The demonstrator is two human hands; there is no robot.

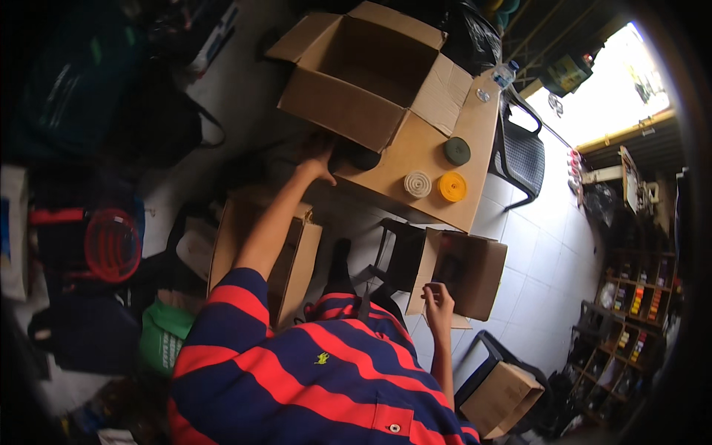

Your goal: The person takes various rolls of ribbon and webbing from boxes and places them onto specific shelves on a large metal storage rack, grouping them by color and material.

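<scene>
Two hands, well apart: your left hand (319,162) reaches into shadow by the dark round thing (364,157), just near-side of the big carton (343,113); your right hand (439,298) curls, nearer you, rightward of that carton. Best to wrap its sides evenly, sparing the carton's flap. Left fingertips vanish in darkness; I can't tell whether either hand grips anything.

The large box (341,115) is brown, one roll (452,187) yellow, the shirt (297,374) red-and-navy striped.
</scene>
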